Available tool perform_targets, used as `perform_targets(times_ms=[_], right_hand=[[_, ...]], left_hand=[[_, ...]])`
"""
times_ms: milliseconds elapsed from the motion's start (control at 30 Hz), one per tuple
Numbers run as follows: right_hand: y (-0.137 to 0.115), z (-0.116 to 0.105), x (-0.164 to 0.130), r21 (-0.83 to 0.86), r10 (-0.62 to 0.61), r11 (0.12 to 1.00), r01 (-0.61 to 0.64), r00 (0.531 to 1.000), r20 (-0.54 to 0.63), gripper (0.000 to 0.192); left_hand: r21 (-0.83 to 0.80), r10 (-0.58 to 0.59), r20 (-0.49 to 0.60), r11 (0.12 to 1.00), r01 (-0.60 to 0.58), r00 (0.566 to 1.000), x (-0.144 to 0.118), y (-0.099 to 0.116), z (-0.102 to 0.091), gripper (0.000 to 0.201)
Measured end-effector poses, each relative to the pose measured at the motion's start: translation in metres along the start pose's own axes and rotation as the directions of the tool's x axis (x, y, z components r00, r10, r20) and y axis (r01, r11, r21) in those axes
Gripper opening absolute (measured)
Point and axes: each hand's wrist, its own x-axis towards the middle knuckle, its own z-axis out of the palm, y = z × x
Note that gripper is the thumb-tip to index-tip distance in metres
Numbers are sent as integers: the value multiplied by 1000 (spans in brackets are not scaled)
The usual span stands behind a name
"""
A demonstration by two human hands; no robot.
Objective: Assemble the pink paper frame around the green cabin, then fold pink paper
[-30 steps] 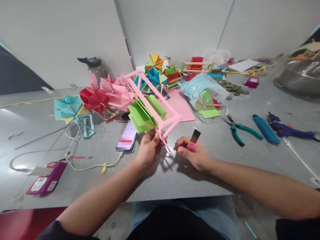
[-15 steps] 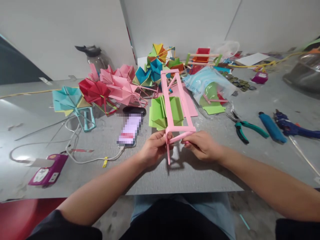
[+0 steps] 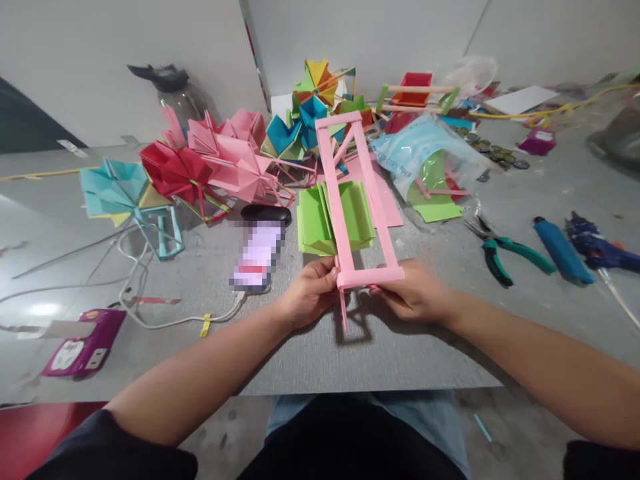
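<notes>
1. Now both hands are on the pink frame, where a second ago only the left hand gripped it and the right hand held a small pink lighter-like thing off to the side; that thing is no longer visible in the right hand.
2. Left-hand fingers are pinched together on the near left corner of the frame, by the thin pink stick that hangs down from it. Right-hand fingers are closed on the near cross-bar from the right and underneath; whether anything else is tucked in the palm cannot be told.
3. Meanwhile the frame has swung round: it leaned off to the right a second ago and now runs almost straight away from the person, far end raised over the pile of paper windmills toward the back edge of the tabletop.
4. Folded green paper sits threaded on the frame's left rail, roughly midway along, above the middle of the tabletop.
5. Judging from this, the hand-tool work has given way to a two-handed hold, suited to checking or squaring the frame.
6. Elsewhere, a phone lies just left of the hands, and green-handled pliers and a blue glue gun lie toward the right edge.
</notes>
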Motion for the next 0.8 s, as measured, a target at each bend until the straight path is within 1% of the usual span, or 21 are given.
perform_targets(times_ms=[100, 200, 333, 533, 667, 800], right_hand=[[0, -2, -1, -1, -1, 1000, 1, 1000, 18, 29], [0, -3, -2, 2, -17, 1000, 17, 1000, 22, 28], [2, -5, -3, 33, -48, 998, 47, 999, 21, 27], [4, -13, -2, -8, -60, 998, 60, 996, 66, 22], [3, -12, -2, 75, -64, 995, 60, 997, 54, 19], [-1, -5, -1, 182, -44, 983, 38, 998, 33, 18]], left_hand=[[21, 52, 10, 998, -52, 999, 1, 0, 0, 34], [34, 79, 11, 996, -79, 997, 1, -3, -2, 37], [45, 87, 12, 995, -88, 996, 0, -4, -3, 51], [68, 74, -20, 995, -73, 997, -4, 1, 2, 51], [25, 57, -48, 998, -56, 997, -7, 0, 2, 50], [-13, 8, 8, 1000, -8, 1000, -6, -3, 3, 47]])
